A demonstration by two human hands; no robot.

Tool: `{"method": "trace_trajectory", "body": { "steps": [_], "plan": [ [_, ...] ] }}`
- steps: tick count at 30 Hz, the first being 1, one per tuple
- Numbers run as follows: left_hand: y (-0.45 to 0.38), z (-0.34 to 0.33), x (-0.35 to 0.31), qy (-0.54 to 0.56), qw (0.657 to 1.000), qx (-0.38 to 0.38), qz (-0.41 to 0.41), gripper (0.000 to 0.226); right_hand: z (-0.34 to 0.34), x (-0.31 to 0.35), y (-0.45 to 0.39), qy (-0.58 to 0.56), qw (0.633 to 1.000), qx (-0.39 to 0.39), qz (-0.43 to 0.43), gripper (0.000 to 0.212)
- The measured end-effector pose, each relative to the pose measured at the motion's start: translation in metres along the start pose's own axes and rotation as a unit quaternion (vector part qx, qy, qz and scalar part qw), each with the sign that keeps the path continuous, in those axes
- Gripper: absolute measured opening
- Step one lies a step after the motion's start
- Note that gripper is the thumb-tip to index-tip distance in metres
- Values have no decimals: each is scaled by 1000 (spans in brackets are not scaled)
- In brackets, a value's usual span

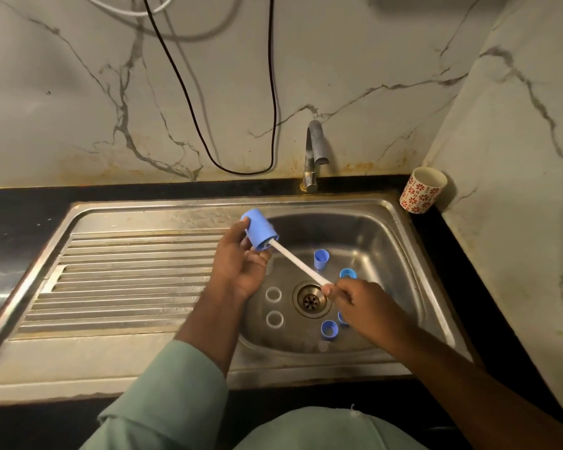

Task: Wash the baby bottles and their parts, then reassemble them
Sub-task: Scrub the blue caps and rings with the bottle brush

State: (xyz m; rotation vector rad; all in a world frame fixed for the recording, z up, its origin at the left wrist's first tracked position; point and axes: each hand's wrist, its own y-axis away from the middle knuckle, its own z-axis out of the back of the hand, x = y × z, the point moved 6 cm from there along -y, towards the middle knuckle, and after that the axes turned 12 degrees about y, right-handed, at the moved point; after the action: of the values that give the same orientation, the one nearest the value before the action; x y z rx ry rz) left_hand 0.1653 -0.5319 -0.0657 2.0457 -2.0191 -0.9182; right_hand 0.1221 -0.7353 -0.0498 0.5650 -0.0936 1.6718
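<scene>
My left hand (241, 271) grips a blue bottle cap (260, 232) above the left rim of the sink basin (387, 241). A white brush handle (301, 264) runs from inside the cap down to my right hand (364, 303), which pinches its lower end; the bristles are hidden inside the cap. In the basin lie a small blue cup-shaped part (321, 258), a blue ring (347, 273), another blue collar (329, 329), a blue piece half hidden under my right hand (341, 318), and two clear rings (273, 294) (274, 319). The drain (311, 300) sits in the middle.
A steel tap (316, 151) stands behind the basin, with no water running. The ribbed draining board (127, 280) lies to the left. A white cup with red flowers (422, 193) stands on the black counter at the back right. A black cable (241, 170) hangs down the marble wall.
</scene>
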Motion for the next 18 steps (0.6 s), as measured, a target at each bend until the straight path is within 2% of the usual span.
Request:
{"method": "trace_trajectory", "body": {
  "steps": [2,3,4,6,7,9,12,13,15,18],
  "plan": [
    [-3,-9,5,-38,999,7,20,63,-2,5,2,13,1000,21,7,38],
    [-6,-12,2,-83,997,-7,1,67,-4,6,4,-7,999,44,14,38],
    [-8,-15,-2,-108,994,-17,-21,67,-6,6,7,-49,996,74,17,38],
    [-10,-20,-13,-80,995,-27,-59,57,-7,2,17,-150,980,132,14,37],
    [-12,-19,-20,-44,996,-38,-67,56,-3,-3,21,-181,974,134,8,37],
    [-12,-16,-32,13,995,-59,-80,60,10,-14,22,-226,970,88,-14,34],
    [-11,-11,-35,-12,991,-81,-109,62,18,-9,18,-269,962,51,-11,23],
    [-10,-13,-32,-28,990,-78,-117,60,16,0,18,-268,962,58,10,20],
    [-7,-16,-23,-42,989,-62,-130,52,9,19,18,-227,970,64,53,32],
    [-2,-21,-11,-46,988,-48,-141,42,12,35,11,-84,992,17,94,40]
  ]
}}
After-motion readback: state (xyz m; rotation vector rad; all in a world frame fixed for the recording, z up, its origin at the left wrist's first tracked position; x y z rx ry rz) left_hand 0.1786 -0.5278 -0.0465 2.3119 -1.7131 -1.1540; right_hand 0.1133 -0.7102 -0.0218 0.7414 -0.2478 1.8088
